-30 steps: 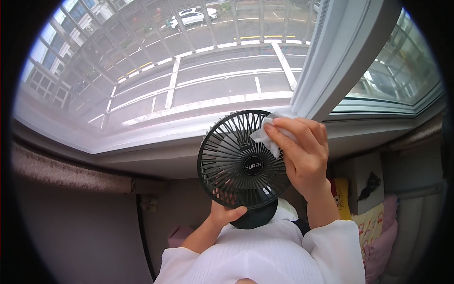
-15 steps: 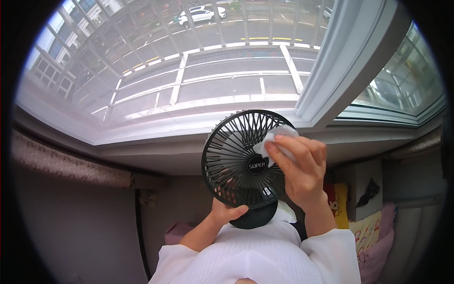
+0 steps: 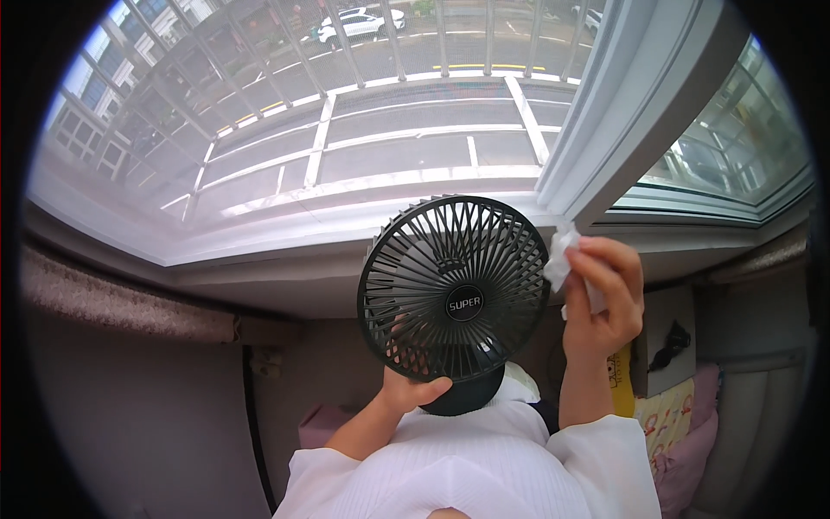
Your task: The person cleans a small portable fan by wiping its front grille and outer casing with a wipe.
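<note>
Holding the black fan (image 3: 464,303) near the window ledge's (image 3: 285,266) inner edge, your left hand (image 3: 405,389) grips low, fingers behind; your right hand (image 3: 612,294) pinches crumpled tissue (image 3: 562,262) beside its rim. Loosened left fingers could let it tip; snagging could tear the tissue.

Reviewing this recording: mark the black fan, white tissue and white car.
Black fan (image 3: 464,304): head view, round centre hub.
White tissue (image 3: 559,260): head view, crumpled upper part.
White car (image 3: 365,26): head view, bodywork.

A bright barred window (image 3: 380,151) curves across the top; a plain grey surface (image 3: 130,415) fills the lower left.
</note>
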Available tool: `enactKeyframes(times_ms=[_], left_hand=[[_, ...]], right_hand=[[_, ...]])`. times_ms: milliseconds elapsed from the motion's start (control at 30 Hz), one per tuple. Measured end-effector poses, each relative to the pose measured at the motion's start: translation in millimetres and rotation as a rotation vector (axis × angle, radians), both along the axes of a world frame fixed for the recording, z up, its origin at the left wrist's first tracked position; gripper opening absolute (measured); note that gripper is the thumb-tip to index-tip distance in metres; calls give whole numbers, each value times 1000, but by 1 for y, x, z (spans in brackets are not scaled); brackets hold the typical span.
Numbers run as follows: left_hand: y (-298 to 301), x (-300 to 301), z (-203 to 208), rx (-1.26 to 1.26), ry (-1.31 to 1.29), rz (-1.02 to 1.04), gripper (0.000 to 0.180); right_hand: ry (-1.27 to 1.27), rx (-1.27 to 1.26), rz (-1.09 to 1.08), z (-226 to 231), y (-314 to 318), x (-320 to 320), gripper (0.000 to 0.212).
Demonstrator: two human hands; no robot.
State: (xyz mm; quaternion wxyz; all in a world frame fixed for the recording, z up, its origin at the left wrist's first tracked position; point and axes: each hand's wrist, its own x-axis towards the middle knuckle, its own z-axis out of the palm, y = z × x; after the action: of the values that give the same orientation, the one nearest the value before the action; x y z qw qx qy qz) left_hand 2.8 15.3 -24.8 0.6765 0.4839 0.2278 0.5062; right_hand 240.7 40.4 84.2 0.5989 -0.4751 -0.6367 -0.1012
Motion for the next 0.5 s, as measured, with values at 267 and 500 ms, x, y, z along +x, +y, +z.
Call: enactKeyframes(times_ms=[267, 500], left_hand=[[-3, 0, 4, -41, -53, 46, 93], [0, 1, 1, -34, -33, -33, 94]], right_hand=[[-349, -14, 186, -13, -11, -9, 24], [-210, -15, 178, -6, -13, -10, 17]])
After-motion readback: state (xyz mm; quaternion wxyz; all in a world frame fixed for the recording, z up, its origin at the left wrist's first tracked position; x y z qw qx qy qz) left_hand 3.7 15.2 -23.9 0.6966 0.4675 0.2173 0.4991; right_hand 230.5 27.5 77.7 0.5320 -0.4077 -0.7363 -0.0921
